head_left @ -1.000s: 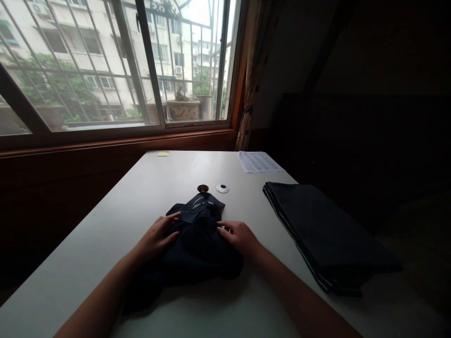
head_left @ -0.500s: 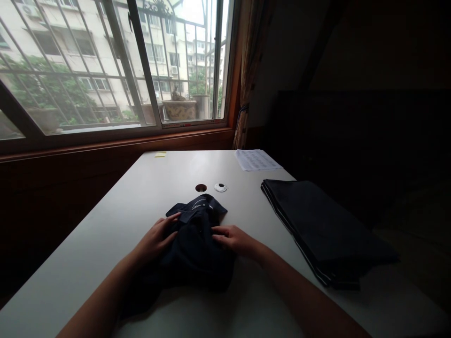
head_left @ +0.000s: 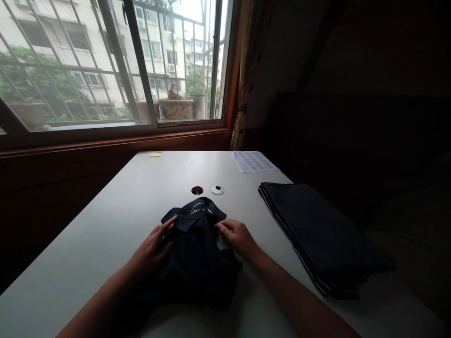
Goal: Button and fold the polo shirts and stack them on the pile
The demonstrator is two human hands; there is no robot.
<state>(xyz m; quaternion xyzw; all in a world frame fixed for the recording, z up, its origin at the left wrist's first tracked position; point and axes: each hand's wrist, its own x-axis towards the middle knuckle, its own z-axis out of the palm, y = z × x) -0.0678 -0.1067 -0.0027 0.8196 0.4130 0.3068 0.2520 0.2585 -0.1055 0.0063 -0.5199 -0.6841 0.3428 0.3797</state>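
A dark navy collared shirt [head_left: 197, 263] lies bunched on the white table, its collar toward the far side and small white print showing inside the neck. On the collar's left side rests my left hand [head_left: 155, 246], fingers extended and slightly apart. My right hand [head_left: 237, 237] is closed in a pinch at the shirt's right edge, just below the collar. The lower part of the shirt spreads toward me in deep shadow, so its folds are hard to make out.
On the right of the white table [head_left: 88, 234] lies a dark folded cloth stack [head_left: 317, 225] with white-striped edges. Beyond the shirt are a round cable hole [head_left: 197, 190] and its white cover [head_left: 217, 190]. Printed sheets [head_left: 255, 161] and a yellow note [head_left: 155, 154] lie near the far edge.
My right hand has moved slightly up toward the collar, and its fingers have closed on the shirt's edge. The collar sits more spread. My left hand stays on the left side.
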